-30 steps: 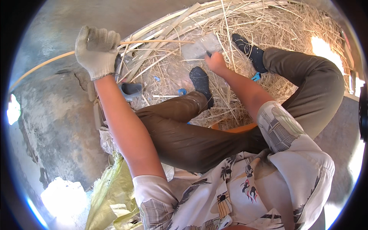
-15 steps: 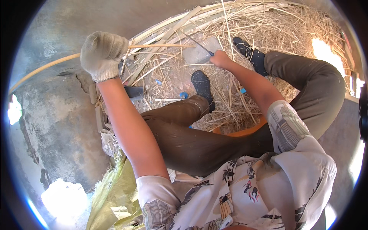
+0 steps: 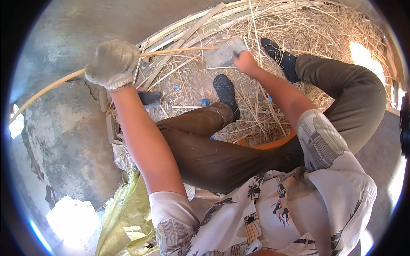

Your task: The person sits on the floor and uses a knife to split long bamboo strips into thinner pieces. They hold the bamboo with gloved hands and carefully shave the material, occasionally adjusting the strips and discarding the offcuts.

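Now L hand (image 3: 113, 64), in 1 knit glove, sits a bit lower vs 0.5 s ago, clenched round 1 strip (image 3: 179, 50); strip's L end dropped too. R hand (image 3: 246, 62), bare, grips 1 dark tool (image 3: 235, 54), far end clear then, now lost in blur. Strip: thin, tan, bowed, R tip at 1 flat grey block (image 3: 220, 59). 2 dark socks (image 3: 225, 89), dry tangled straw (image 3: 299, 25) nr.

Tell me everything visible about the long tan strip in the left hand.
The long tan strip is slender and smooth-looking, apparently cane or split bamboo. It bows gently, coming in from the picture's left rim and passing through the closed fist of the gloved left hand, which hides a stretch of it. Beyond the fist it runs on, nearly level in the picture, to end at the grey block; whether it touches the block is unclear.
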`<state>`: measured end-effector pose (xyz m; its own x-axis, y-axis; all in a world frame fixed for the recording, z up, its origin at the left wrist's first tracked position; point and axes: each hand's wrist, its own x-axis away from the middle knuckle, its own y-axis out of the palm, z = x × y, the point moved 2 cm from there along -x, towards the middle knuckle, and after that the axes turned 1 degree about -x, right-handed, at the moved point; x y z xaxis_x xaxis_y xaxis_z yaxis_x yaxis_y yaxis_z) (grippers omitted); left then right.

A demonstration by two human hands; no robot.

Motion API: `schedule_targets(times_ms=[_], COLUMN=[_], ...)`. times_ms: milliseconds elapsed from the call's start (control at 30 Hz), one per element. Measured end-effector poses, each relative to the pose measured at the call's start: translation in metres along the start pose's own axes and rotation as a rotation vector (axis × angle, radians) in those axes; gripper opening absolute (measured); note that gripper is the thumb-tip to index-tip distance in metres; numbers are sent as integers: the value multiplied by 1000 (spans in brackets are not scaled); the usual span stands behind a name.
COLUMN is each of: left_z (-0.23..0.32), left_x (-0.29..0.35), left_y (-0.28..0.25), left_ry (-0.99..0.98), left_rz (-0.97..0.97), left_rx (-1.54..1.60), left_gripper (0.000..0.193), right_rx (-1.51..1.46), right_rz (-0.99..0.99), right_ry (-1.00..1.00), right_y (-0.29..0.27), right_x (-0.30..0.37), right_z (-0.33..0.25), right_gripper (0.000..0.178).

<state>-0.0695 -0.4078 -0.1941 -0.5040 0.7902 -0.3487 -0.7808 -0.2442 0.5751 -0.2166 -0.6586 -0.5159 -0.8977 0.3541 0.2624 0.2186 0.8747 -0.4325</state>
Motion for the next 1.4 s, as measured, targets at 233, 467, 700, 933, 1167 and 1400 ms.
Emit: schedule_targets(times_ms=[233, 467, 700, 933, 1167, 1400], left_z=[-13, -9, -3, -14, -21, -14], left_x=[-21, -25, -28, -35, -43, -38], left_y=[22, 34, 24, 37, 61, 43], left_ry=[-73, -70, 340, 468, 330, 377], left_rz=[-262, 55, 679, 948, 786, 769], left_rx=[3, -129, -10, -149, -247, -254], left_gripper=[50, 64, 61, 55, 85, 79], right_rx=[-2, 333, -31, -925, -1141, -550], right_rz=[-29, -103, -237, -569, -776, -207], right_ry=[-57, 114, 395, 789, 884, 634], right_y=[-8, 14, 6, 20, 25, 33], right_x=[-13, -27, 4, 7, 16, 6], right_z=[-36, 45, 41, 60, 70, 31], right_gripper=[40, 38, 29, 29, 33, 19])
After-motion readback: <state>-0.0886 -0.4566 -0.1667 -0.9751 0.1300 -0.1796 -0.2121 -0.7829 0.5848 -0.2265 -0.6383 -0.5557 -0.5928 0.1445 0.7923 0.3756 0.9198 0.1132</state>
